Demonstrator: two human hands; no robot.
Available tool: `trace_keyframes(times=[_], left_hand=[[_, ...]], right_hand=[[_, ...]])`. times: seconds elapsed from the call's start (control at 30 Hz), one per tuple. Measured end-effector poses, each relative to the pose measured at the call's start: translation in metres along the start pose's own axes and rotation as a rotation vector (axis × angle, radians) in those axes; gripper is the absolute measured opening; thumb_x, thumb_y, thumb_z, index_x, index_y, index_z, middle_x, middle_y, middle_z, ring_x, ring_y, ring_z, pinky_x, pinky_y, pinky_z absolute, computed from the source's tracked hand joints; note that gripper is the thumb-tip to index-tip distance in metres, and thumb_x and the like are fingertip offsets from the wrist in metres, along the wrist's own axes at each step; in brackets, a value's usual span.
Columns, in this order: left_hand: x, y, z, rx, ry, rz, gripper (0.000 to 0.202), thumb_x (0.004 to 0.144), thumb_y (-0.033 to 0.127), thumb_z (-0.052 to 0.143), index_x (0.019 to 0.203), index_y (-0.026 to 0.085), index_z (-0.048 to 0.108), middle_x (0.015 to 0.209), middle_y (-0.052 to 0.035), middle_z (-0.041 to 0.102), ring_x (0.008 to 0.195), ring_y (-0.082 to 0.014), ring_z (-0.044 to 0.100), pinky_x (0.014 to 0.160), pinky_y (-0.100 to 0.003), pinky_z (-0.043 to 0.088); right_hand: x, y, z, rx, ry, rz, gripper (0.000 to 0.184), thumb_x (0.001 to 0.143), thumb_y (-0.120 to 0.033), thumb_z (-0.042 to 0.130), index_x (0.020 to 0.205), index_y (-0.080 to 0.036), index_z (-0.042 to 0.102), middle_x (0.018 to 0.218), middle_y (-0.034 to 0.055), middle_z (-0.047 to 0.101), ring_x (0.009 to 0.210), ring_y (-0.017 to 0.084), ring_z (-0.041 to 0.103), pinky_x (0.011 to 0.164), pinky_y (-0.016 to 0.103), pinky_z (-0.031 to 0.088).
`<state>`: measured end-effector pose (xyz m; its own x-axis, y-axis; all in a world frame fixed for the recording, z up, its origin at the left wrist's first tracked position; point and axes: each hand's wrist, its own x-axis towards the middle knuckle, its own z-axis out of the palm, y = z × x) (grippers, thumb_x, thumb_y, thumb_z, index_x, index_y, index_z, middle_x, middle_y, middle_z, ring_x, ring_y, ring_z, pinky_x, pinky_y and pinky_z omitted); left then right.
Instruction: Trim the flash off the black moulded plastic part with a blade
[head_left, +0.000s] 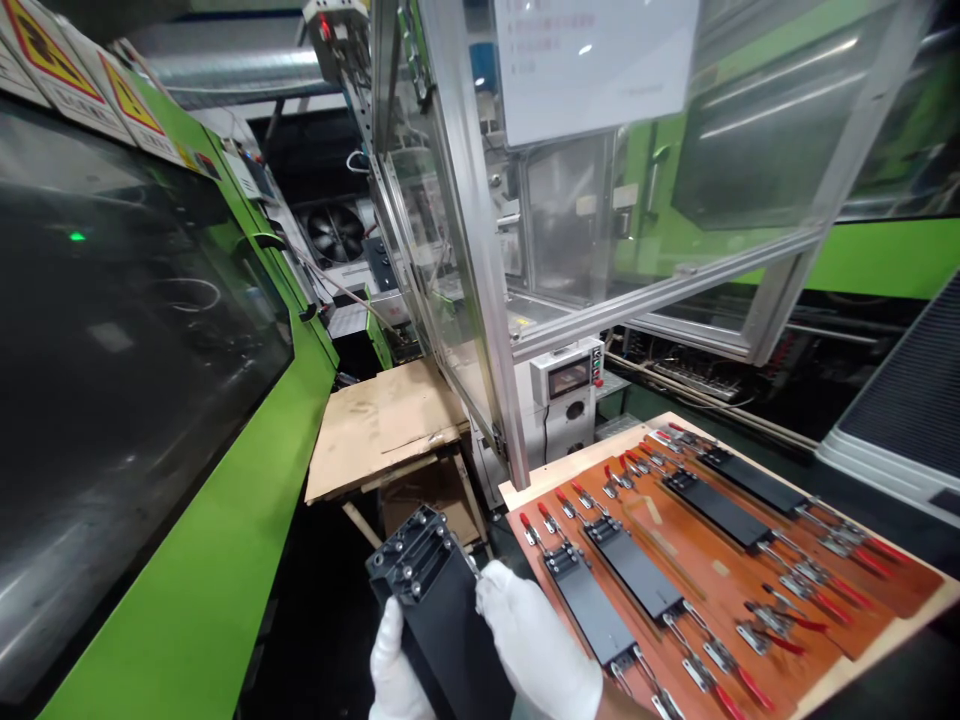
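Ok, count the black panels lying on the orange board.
4: on the orange board, the leftmost panel, a second panel just right of it, then, across the board's middle, a third panel and the rightmost panel. None seems hidden.

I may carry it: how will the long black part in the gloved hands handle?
The long black part looks stiff: its visible edges run straight. Pockets in its ribbed end suggest it may be light for its size. Its broad flat face makes rolling unlikely.
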<state>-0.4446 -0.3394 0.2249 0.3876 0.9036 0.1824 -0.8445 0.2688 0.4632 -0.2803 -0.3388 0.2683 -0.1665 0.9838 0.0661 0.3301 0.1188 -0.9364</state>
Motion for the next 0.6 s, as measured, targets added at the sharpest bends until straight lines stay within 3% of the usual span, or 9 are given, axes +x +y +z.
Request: trace_keyframes(times=[0.1,0.27,0.43,0.6], left_hand=[[0.003,0.002,0.002,0.006,0.024,0.013,0.056,0.094,0.05,0.027,0.124,0.022,0.065,0.125,-0.0071,0.066,0.134,-0.028,0.044,0.119,-0.046,0.015],[0.01,0.005,0.007,-0.003,0.075,-0.124,0.048,0.094,0.041,0.032,0.116,0.023,0.07,0.118,-0.0069,0.07,0.134,-0.0284,0.045,0.119,-0.047,0.017],[0.018,0.0,0.003,0.018,0.13,-0.072,0.049,0.093,0.045,0.034,0.111,0.023,0.073,0.116,-0.0083,0.07,0.132,-0.0296,0.047,0.119,-0.046,0.019],[0.023,0.0,0.003,0.065,0.081,-0.09,0.049,0.094,0.043,0.032,0.116,0.022,0.07,0.115,-0.0077,0.071,0.133,-0.0281,0.046,0.118,-0.047,0.02]], right_hand=[[0.002,-0.007,-0.009,-0.022,-0.015,0.008,0.033,0.097,-0.029,0.029,0.08,-0.019,0.056,0.076,0.0056,0.066,0.071,0.015,0.062,0.066,0.025,0.045],[0.002,-0.013,-0.015,-0.052,-0.036,0.034,0.032,0.096,-0.027,0.03,0.084,-0.019,0.059,0.079,0.0079,0.068,0.075,0.017,0.065,0.068,0.026,0.046],[-0.001,-0.011,-0.014,-0.201,-0.049,0.086,0.034,0.095,-0.03,0.032,0.098,-0.021,0.064,0.079,0.0098,0.069,0.076,0.022,0.067,0.065,0.03,0.047],[0.0,-0.007,-0.015,-0.191,0.026,0.079,0.038,0.096,-0.031,0.028,0.089,-0.02,0.064,0.079,0.0103,0.07,0.077,0.022,0.067,0.067,0.03,0.048]])
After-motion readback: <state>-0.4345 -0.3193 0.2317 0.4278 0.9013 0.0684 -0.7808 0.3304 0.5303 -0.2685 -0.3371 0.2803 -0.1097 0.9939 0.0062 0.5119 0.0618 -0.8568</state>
